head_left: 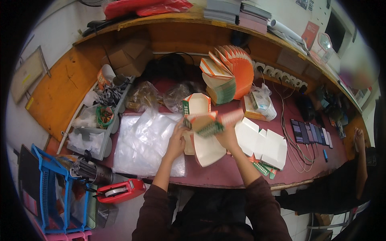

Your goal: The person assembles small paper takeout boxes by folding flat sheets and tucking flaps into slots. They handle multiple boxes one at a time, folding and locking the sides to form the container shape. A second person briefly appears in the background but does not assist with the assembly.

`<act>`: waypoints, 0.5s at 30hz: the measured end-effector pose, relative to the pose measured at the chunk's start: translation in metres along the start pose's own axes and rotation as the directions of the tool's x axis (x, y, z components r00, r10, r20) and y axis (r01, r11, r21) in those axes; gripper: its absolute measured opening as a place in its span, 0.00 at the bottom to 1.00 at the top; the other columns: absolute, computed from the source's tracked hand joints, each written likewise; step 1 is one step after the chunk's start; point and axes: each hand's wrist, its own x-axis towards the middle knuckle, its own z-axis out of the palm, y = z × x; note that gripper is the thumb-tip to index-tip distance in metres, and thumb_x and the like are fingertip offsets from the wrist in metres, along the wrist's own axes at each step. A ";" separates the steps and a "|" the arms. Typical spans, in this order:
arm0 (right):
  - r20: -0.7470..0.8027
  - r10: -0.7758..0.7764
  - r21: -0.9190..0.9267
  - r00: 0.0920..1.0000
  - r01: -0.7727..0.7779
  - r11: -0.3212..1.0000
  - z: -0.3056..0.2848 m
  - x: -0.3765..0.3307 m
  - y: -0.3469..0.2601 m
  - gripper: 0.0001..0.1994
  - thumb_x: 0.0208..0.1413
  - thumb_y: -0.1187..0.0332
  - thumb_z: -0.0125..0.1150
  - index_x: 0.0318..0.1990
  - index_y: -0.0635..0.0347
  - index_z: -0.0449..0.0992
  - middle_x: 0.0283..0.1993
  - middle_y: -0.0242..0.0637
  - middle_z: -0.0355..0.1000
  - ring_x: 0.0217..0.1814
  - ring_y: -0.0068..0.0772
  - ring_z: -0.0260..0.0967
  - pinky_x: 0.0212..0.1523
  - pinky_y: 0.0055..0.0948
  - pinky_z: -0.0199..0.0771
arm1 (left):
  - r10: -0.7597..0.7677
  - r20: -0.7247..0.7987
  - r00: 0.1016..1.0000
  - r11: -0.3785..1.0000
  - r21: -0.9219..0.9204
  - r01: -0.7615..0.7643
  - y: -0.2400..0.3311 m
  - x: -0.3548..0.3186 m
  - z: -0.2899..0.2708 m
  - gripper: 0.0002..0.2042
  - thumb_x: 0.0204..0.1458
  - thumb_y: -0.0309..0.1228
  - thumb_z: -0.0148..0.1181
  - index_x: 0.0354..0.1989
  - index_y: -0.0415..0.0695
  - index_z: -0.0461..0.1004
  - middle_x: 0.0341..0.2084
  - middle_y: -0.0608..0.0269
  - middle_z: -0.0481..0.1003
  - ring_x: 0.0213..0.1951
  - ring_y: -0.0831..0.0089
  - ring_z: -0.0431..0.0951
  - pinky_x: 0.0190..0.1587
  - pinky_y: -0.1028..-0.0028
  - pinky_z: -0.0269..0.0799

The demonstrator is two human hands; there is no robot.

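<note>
Between my two hands is a partly folded paper food box (209, 150), white inside with orange and green printed sides; its upper flaps are blurred by motion. My left hand (175, 140) is closed on its left side, fingertips partly hidden. On the other side, my right hand (228, 138) grips an upper flap. Just behind stands another food box (198, 103), its white inside showing. To the right of my right hand lie unfolded box blanks (261, 144), white side up, with green and orange edges beneath. A fanned stack of orange and green blanks (242, 74) stands farther back.
Clear plastic bags (140, 148) cover the table's left part, beside a grey organizer tray (110, 138). A red tape dispenser (120, 190) is at the near left. Cables and a row of phones (309, 133) lie on the right, where another person's arm (360, 160) shows.
</note>
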 end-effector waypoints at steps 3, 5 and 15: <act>-0.038 0.285 -0.178 0.958 -0.287 0.941 0.025 0.030 0.005 0.20 0.49 0.57 0.61 0.42 0.66 0.74 0.39 0.56 0.74 0.42 0.58 0.72 0.44 0.47 0.70 | 0.008 0.009 1.000 0.999 0.036 -0.008 -0.011 0.000 0.003 0.29 0.40 0.10 0.38 0.55 0.41 0.62 0.59 0.44 0.58 0.60 0.52 0.61 0.62 0.64 0.57; -0.063 0.275 -0.261 0.959 -0.282 0.923 0.037 0.041 0.011 0.22 0.49 0.54 0.60 0.41 0.65 0.74 0.39 0.55 0.74 0.42 0.58 0.72 0.45 0.48 0.70 | -0.043 0.099 0.994 0.998 -0.041 0.047 -0.014 0.001 0.001 0.34 0.39 0.10 0.40 0.62 0.41 0.54 0.57 0.44 0.60 0.61 0.53 0.60 0.64 0.64 0.54; -0.039 0.163 -0.529 0.986 -0.159 0.833 0.058 0.019 0.045 0.21 0.52 0.60 0.59 0.45 0.72 0.68 0.51 0.56 0.63 0.51 0.56 0.65 0.50 0.47 0.67 | -0.106 0.054 0.993 0.994 -0.035 0.108 -0.015 -0.007 0.008 0.26 0.54 0.26 0.49 0.62 0.45 0.52 0.58 0.42 0.61 0.53 0.48 0.67 0.56 0.61 0.61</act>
